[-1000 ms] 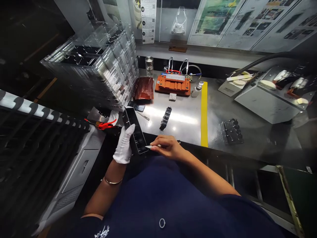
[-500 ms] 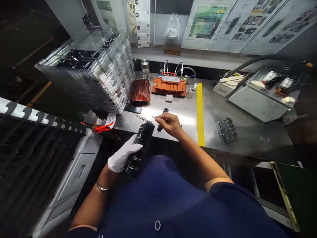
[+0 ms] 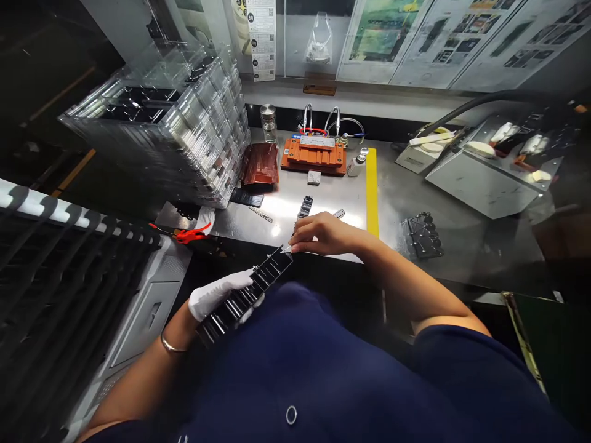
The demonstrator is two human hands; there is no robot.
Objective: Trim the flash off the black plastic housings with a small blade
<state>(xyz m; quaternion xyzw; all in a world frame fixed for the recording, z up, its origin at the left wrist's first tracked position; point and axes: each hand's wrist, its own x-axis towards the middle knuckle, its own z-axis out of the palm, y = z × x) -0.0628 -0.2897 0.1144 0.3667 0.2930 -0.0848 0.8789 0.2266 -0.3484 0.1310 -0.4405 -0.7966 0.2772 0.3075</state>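
My left hand (image 3: 221, 293), in a white glove, is closed around a long black ribbed plastic part (image 3: 265, 275). The part slants up to the right in front of my body, its row of slots facing up. My bare right hand (image 3: 318, 234) pinches a small pale pointed blade (image 3: 285, 250); most of it is hidden by the fingers. Its tip is at the upper end of the black part, and I cannot tell whether it touches. Just beyond my right fingers, another black part (image 3: 305, 207) lies on the metal bench (image 3: 341, 191). Tweezers (image 3: 261, 213) rest to its left.
An orange fixture (image 3: 314, 157) stands at the back, with a small white block (image 3: 314, 178) and a bottle (image 3: 356, 165) nearby. Stacked clear trays (image 3: 203, 135) rise at left. Red-handled pliers (image 3: 192, 234) lie by the front edge. Right of the yellow tape (image 3: 372, 197) sits a black part (image 3: 422, 235).
My left hand has turned the black part so its slotted side faces up and it lies flatter. My right hand has come down toward me, bringing the blade to the part's end.
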